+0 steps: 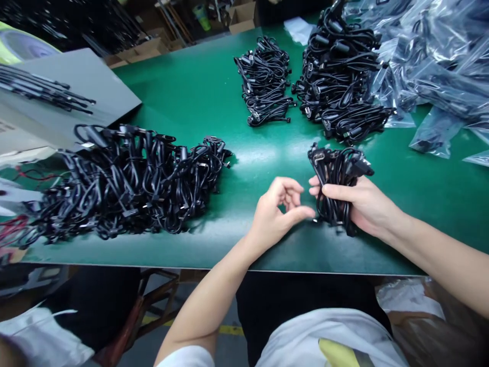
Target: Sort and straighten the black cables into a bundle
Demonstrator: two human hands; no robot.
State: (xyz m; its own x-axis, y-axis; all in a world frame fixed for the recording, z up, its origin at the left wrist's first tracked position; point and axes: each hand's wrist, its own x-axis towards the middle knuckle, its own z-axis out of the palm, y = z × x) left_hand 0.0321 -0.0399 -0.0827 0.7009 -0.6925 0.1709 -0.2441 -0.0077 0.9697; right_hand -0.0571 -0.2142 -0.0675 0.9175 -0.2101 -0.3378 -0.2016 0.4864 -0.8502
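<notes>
My right hand (367,204) grips a bunch of coiled black cables (336,173) with metal connector ends, its thumb laid across the front. Just left of that bunch is my left hand (280,209), fingers curled and thumb stretched toward the cables, with a gap between thumb and fingers and nothing in it. Behind the held bunch lies a tall stack of bundled black cables (340,76). Beside that stack is a smaller row of bundled cables (265,84). A long heap of coiled black cables (133,183) covers the left part of the green table (183,92).
Clear plastic bags (439,86) with dark items inside are piled at the back right. A grey box (87,81) with thin black cables on it stands at the left. Cardboard boxes (242,18) sit beyond the table. Part of another person (42,331) appears at lower left.
</notes>
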